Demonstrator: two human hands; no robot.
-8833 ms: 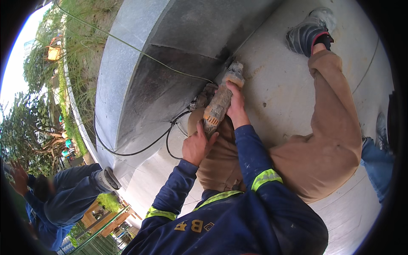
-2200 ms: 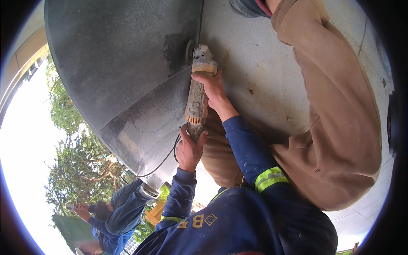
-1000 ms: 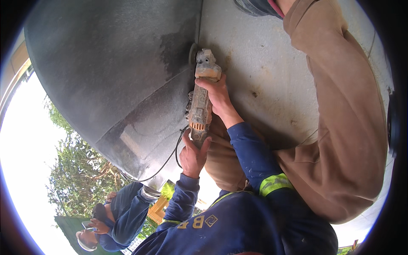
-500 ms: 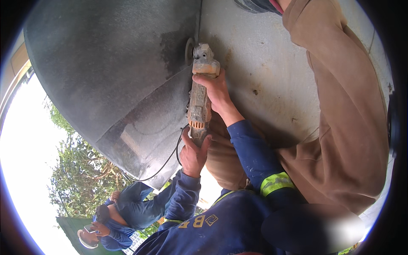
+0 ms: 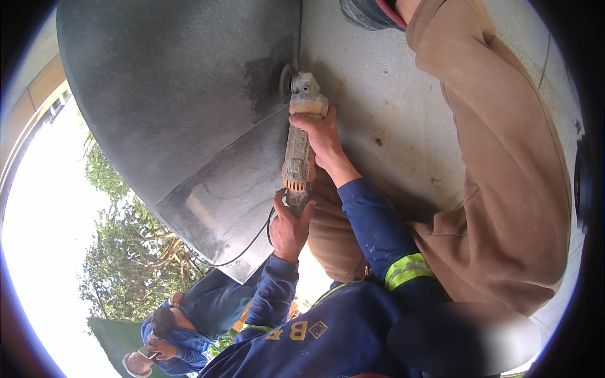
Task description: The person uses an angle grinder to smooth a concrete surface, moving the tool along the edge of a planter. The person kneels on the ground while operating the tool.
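Note:
A dusty, orange-and-grey angle grinder lies lengthwise up the middle of the view. Its disc is at the dark grey wall, beside the seam with the pale, stained concrete; whether it touches I cannot tell. My right hand is wrapped round the grinder's upper body, just below the head. My left hand grips the lower end with thumb and fingers either side. A black cord loops from near that end along the wall's lower edge.
My brown-trousered leg bends along the right, with a dark shoe at the top. At lower left a person in blue and a white helmet holds a phone. Trees and green netting are beyond.
Since the oldest frame, the grinder's head has moved up and left to the wall seam, and the view has tilted. Over the last second both hands kept their grip; the other person shifted slightly.

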